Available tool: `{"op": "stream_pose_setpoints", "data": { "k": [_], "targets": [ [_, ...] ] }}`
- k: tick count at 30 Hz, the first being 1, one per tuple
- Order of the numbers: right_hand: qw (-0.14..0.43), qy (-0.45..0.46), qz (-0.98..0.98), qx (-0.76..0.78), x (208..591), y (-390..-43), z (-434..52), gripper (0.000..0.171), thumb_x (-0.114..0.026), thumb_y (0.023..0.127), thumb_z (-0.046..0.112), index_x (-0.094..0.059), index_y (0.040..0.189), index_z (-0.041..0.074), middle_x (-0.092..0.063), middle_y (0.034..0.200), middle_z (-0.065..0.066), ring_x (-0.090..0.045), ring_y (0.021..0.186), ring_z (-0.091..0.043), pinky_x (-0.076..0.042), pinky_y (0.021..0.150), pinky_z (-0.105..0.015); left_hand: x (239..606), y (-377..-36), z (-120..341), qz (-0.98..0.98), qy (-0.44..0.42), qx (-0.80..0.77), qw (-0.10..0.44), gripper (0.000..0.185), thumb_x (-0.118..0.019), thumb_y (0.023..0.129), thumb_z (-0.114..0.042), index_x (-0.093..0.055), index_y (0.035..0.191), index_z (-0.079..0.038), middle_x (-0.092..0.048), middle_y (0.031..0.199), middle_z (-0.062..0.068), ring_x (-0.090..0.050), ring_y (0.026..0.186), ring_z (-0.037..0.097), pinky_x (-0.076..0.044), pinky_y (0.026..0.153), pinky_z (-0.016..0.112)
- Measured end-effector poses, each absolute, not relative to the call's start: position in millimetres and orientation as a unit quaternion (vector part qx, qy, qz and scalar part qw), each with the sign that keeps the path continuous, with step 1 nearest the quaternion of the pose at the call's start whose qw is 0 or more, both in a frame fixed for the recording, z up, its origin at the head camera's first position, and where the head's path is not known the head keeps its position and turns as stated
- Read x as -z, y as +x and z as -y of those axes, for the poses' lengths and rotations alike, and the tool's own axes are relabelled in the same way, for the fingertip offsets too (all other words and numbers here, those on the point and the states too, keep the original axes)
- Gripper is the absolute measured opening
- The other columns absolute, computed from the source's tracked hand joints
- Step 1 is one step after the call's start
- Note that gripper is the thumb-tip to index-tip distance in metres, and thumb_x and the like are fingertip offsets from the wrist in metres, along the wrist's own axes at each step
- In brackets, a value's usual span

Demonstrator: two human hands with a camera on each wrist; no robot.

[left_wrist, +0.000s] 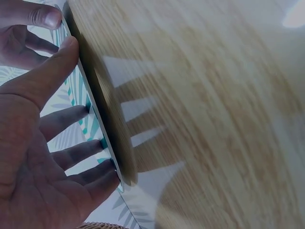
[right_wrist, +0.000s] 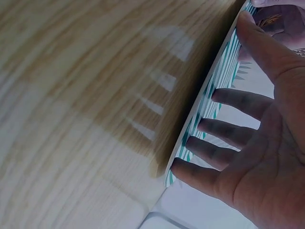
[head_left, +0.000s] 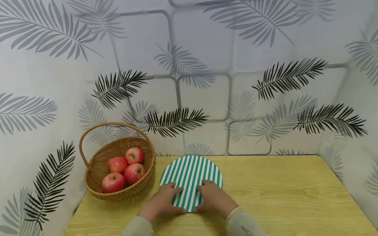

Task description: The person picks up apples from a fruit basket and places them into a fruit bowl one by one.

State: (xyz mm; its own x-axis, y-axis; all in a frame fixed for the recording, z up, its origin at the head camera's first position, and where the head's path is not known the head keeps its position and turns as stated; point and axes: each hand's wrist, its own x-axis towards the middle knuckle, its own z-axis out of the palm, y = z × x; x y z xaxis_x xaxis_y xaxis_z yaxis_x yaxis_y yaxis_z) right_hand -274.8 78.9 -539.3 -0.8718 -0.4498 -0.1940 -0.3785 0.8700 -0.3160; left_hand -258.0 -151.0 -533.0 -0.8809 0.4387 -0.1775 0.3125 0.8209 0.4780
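Note:
A round placemat (head_left: pixel 190 169) with green and white stripes lies on the wooden table. My left hand (head_left: pixel 163 201) is spread over its near left side, the fingertips touching the striped face. Opposite it, my right hand (head_left: pixel 217 200) rests spread fingers on the near right side. Both thumbs meet the front edge, their tips close together. In the left wrist view the left fingers (left_wrist: pixel 71 155) look nearly straight along the mat's rim. The right fingers (right_wrist: pixel 224 131) are likewise extended in the right wrist view, with a dark shadow beside the thin edge.
To the left of the mat stands a wicker basket (head_left: pixel 141 186) with a tall handle, holding several red apples (head_left: pixel 134 173). The yellowish wood table (head_left: pixel 288 198) extends to the right. A wall (head_left: pixel 207 42) with a leaf pattern borders the table at the back.

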Motion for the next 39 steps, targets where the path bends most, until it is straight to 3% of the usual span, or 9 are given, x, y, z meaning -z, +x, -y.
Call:
{"op": "stream_pose_setpoints", "data": {
  "k": [13, 20, 25, 31, 39],
  "targets": [
    [0.148, -0.203, -0.956, 0.152, 534, -271, -76, 0.084, -0.089, 0.084, 0.051, -0.061, 0.148, 0.005, -0.046, 0.163, -0.024, -0.041, 0.153, -0.047, -0.041, 0.121, -0.060, 536, -256, 152, -0.944, 0.197, -0.230, 0.131, 0.081, -0.088, 0.087, -0.046, -0.059, 0.151, -0.006, -0.044, 0.159, 0.033, -0.041, 0.149, 0.052, -0.038, 0.119, 0.067],
    [0.177, -0.177, -0.952, 0.178, 535, -270, -77, 0.084, -0.091, 0.083, 0.046, -0.060, 0.150, 0.005, -0.042, 0.166, -0.025, -0.035, 0.156, -0.049, -0.038, 0.118, -0.070, 552, -258, 154, -0.939, 0.209, -0.242, 0.126, 0.086, -0.081, 0.089, -0.060, -0.057, 0.154, -0.009, -0.043, 0.160, 0.033, -0.039, 0.150, 0.054, -0.039, 0.119, 0.067],
    [0.183, -0.175, -0.949, 0.186, 533, -269, -76, 0.085, -0.092, 0.083, 0.044, -0.059, 0.150, 0.004, -0.041, 0.166, -0.026, -0.034, 0.156, -0.050, -0.038, 0.118, -0.070, 538, -250, 150, -0.942, 0.193, -0.240, 0.136, 0.084, -0.087, 0.087, -0.051, -0.058, 0.152, -0.007, -0.043, 0.160, 0.032, -0.038, 0.150, 0.054, -0.037, 0.118, 0.071],
    [0.179, -0.181, -0.949, 0.187, 529, -266, -77, 0.086, -0.093, 0.081, 0.042, -0.059, 0.149, 0.002, -0.042, 0.165, -0.028, -0.035, 0.154, -0.052, -0.038, 0.118, -0.071, 535, -247, 144, -0.944, 0.180, -0.238, 0.138, 0.082, -0.089, 0.086, -0.044, -0.059, 0.151, -0.004, -0.043, 0.160, 0.032, -0.038, 0.152, 0.051, -0.036, 0.122, 0.066],
    [0.168, -0.177, -0.952, 0.182, 531, -261, -86, 0.086, -0.095, 0.079, 0.042, -0.061, 0.147, 0.001, -0.043, 0.164, -0.030, -0.036, 0.152, -0.056, -0.040, 0.114, -0.073, 535, -238, 131, -0.951, 0.172, -0.221, 0.129, 0.081, -0.089, 0.086, -0.045, -0.059, 0.151, -0.007, -0.044, 0.162, 0.029, -0.039, 0.153, 0.048, -0.038, 0.121, 0.063]
  ]
}}
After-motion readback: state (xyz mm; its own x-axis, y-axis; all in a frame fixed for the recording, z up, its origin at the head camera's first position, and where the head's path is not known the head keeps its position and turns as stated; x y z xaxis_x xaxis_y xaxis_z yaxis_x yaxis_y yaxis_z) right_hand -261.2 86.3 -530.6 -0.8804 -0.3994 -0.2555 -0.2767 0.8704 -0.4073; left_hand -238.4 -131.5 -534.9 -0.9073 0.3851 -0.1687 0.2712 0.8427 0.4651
